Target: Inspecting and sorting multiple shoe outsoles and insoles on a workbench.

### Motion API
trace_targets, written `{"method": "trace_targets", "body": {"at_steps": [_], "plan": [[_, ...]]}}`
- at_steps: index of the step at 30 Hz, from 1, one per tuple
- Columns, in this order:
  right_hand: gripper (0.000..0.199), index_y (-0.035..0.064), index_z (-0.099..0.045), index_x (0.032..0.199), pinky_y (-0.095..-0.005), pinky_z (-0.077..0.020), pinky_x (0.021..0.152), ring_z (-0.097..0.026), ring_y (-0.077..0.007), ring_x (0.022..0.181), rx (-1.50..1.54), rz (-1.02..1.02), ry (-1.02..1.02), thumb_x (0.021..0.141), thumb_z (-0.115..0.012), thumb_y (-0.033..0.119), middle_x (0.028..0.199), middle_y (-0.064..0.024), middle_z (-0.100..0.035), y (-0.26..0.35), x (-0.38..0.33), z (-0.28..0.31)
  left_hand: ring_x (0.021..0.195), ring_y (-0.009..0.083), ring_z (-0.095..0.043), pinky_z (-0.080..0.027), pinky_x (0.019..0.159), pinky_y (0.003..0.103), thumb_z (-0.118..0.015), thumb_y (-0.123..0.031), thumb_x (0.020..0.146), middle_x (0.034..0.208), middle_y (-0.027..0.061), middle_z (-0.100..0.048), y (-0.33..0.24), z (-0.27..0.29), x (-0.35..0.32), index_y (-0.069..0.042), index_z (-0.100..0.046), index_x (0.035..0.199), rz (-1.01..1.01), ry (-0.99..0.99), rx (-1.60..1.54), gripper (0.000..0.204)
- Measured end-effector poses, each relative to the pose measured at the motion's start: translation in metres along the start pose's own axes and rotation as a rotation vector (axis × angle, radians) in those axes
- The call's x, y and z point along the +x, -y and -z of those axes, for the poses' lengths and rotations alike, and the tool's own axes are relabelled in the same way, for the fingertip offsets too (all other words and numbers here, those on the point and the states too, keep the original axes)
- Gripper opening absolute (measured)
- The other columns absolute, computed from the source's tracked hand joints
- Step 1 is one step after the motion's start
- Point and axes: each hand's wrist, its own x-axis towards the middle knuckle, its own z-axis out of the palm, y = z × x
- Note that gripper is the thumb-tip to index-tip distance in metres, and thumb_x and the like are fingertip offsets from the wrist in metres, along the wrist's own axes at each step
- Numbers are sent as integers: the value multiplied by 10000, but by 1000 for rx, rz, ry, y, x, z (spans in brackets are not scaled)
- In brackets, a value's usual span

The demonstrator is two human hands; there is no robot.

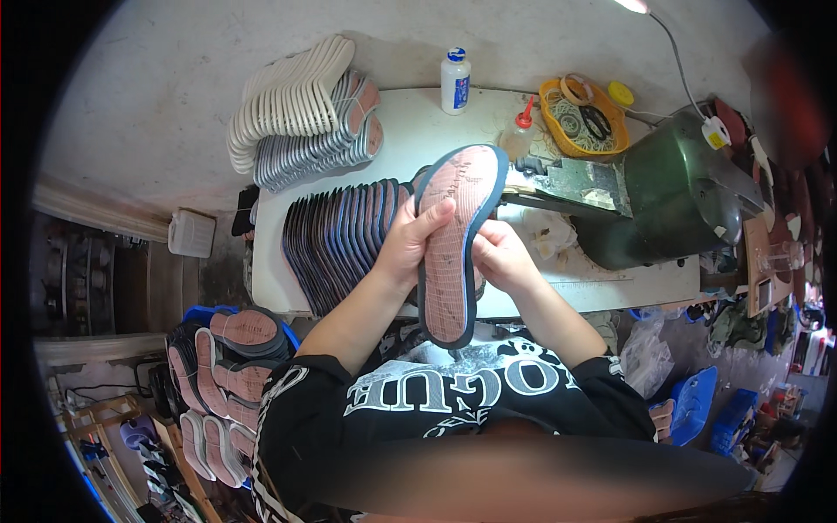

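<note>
The pink-topped shoe sole (pixel 449 270) is at the centre of the clock, lifted off the worktable in front of the chest, its broad end leaning toward 1 o'clock and its narrow end toward 6. The left hand (pixel 406 244) clamps it from 9 o'clock, thumb pressed flat on the pink face; the fingers behind are mostly hidden. The right hand (pixel 507 257) pinches the dark rim from 3 o'clock, near the waist; I cannot tell how each of its fingertips sits.

The step appears to be handling and looking over the sole's edge. To do it well, let the left thumb carry the steadying and keep the right pinch light, so the rim can be followed around without bending the layers. Tilting the face squarely toward the eyes should make any gap between pink top and dark edging easier to spot. Turning would best be done in the hands, clear of the green bench machine (pixel 667 187) at 2 o'clock and the row of upright dark soles (pixel 336 244) at 9, which a careless swing could topple.
</note>
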Motion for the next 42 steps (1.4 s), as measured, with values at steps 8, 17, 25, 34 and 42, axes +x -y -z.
{"method": "trace_targets", "body": {"at_steps": [8, 17, 25, 34, 42], "plan": [[174, -37, -658, 869, -250, -546, 647, -634, -119, 707, -200, -236, -32, 905, -614, 128, 783, -48, -652, 63, 2, -11, 834, 125, -636, -507, 785, 260, -673, -104, 841, 964, 77, -663, 7, -13, 9, 22, -586, 1077, -180, -108, 295, 282], [254, -15, -628, 731, -207, -354, 455, -468, -30, 490, -498, -170, -236, 912, -600, 162, 557, 26, -533, 75, 4, -9, 935, 143, -624, -487, 853, 291, -600, -105, 893, 1061, 82, -644, 13, -9, 36, 3, -580, 1134, -107, -182, 203, 265], [242, -25, -657, 973, -250, -539, 628, -620, -99, 730, -92, -483, -196, 924, -584, 201, 854, -50, -671, 66, -33, -1, 889, 159, -645, -504, 806, 272, -590, -150, 899, 1019, 101, -658, 22, -12, 85, 28, -592, 1111, -67, -342, 272, 277], [294, -91, -600, 955, -288, -566, 586, -682, -232, 674, 100, -433, -307, 962, -474, 175, 801, -197, -667, 64, -51, -11, 876, 137, -629, -487, 796, 255, -629, -154, 887, 996, 80, -657, 22, -31, 110, 27, -593, 1107, -21, -295, 375, 287], [338, -99, -615, 898, -288, -554, 603, -686, -214, 666, 232, -207, -493, 975, -466, 195, 784, -183, -673, 57, -26, -13, 1108, 253, -521, -405, 945, 355, -667, -387, 833, 1184, 185, -562, 1, -4, 153, 51, -564, 1139, -41, -241, 961, 544]]}}
